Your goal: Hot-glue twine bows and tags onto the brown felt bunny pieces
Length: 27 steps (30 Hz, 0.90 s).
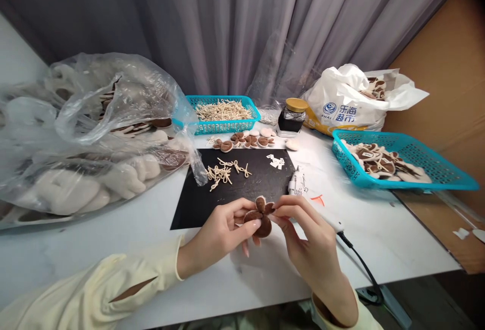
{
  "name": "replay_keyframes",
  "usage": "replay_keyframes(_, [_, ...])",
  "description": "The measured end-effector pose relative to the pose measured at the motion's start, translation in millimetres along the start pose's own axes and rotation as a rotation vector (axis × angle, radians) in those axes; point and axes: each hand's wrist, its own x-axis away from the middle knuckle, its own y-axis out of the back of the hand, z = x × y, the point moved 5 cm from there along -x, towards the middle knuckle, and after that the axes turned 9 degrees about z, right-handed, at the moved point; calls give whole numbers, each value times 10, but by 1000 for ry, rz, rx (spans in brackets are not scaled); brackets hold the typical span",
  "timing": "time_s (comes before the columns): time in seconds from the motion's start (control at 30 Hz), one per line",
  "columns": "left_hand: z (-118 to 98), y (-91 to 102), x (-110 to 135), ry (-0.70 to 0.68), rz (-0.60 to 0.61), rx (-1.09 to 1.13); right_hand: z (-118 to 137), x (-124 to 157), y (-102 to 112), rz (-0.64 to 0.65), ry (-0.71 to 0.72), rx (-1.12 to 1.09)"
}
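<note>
Both hands hold one small brown and cream plush piece (262,214) just above the near edge of a black mat (242,188). My left hand (223,234) pinches its left side with thumb and fingertips. My right hand (303,239) pinches its right side. Several cream string bows (223,171) lie loose on the mat beyond the hands. A row of similar brown and cream pieces (246,140) lies at the mat's far edge. A white glue gun (299,183) rests on the mat's right edge, its black cord (359,264) trailing past my right wrist.
A big clear plastic bag (83,133) of plush parts fills the left. A blue basket (223,112) of string bows stands at the back; another blue basket (401,160) of finished pieces at right. A dark jar (293,115) and a white shopping bag (352,100) stand behind.
</note>
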Motion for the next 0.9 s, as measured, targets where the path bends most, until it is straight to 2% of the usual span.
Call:
replay_keyframes(0.27, [-2,-6,-18,26,-11,65,7,26,-72,61,63,70])
replay_keyframes(0.53, [-15,-9,-30,17,-15,79,-22,30,-53,55,21,82])
replay_keyframes(0.9, [46,18,-25,19,-43,58,25,5,-42,25,59,11])
